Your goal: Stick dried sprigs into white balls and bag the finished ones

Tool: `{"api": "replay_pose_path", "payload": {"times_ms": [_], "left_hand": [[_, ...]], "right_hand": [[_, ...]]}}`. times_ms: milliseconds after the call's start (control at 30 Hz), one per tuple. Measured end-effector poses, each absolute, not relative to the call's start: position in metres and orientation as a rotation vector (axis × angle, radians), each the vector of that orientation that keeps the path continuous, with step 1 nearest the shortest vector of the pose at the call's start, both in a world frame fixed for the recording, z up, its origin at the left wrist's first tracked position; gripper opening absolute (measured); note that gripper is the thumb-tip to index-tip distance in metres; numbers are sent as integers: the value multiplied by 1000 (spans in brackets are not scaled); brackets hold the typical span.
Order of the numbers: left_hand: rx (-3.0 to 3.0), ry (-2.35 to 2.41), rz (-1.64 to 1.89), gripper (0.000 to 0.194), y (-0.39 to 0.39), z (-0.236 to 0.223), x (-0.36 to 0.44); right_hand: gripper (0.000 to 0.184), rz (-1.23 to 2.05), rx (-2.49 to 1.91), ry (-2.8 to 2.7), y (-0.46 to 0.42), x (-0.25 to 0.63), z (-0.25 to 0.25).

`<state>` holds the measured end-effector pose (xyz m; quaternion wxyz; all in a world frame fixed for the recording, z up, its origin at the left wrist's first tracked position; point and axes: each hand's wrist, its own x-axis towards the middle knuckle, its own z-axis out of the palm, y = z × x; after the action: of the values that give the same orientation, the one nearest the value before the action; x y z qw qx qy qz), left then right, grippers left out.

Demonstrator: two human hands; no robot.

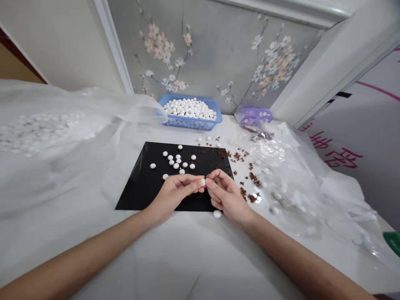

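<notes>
Pinched between the thumb and fingers of my left hand (175, 189) is a small white ball (203, 182). My right hand (230, 198) is closed in a pinch against the right side of this ball; whatever its fingertips hold is hidden. Both hands hover over the front of a black mat (133, 196). Beyond them, several loose white balls (176, 166) lie on the mat, a few showing dark brown bits underneath. Small brown star-shaped pieces (223, 153) are scattered across the mat's right side and the table. Another white ball (217, 213) rests at the mat's front edge, beside my right hand.
A blue basket (190, 123) full of white balls stands at the back against a floral panel. To the left lies a big translucent bag (131, 114) with more balls. Crumpled clear plastic bags (296, 200) cover the right side, with a purple packet (254, 115) behind.
</notes>
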<state>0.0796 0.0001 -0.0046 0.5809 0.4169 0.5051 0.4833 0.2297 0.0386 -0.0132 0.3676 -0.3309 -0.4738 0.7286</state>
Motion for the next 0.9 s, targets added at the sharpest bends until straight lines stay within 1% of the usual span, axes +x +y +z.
{"api": "replay_pose_path", "payload": {"times_ms": [100,233,267,333,400,500,600,667,733,800,900], "left_hand": [[1070,1241,1135,23,3,-1,78],[1349,1421,1242,24,12,13,55],[1456,1508,1270,23,15,16,44],[1712,1725,1277,20,23,19,18],[1901,1871,1246,17,32,16,-9],[1987,1867,1020,19,41,3,-35],[2042,1790,803,23,43,-6,-37],[2011,1791,792,28,40,-7,-30],[1925,1809,802,37,36,-4,-21],[1873,1783,759,51,32,-1,-14],[1970,1698,607,82,28,1,-8]], "right_hand": [[28,1678,-929,-1413,43,234,-10],[25,1160,-976,-1846,46,246,-3],[28,1004,-972,-2019,46,250,-2],[39,703,-932,-2364,46,255,-1],[45,467,-832,-2610,44,257,-2],[35,232,-648,-2727,44,256,-9],[30,131,-574,-2701,44,255,-14],[33,146,-572,-2699,45,255,-13],[35,210,-574,-2719,45,257,-10],[37,269,-563,-2754,44,258,-6],[42,263,-535,-2809,42,258,-4]]}}
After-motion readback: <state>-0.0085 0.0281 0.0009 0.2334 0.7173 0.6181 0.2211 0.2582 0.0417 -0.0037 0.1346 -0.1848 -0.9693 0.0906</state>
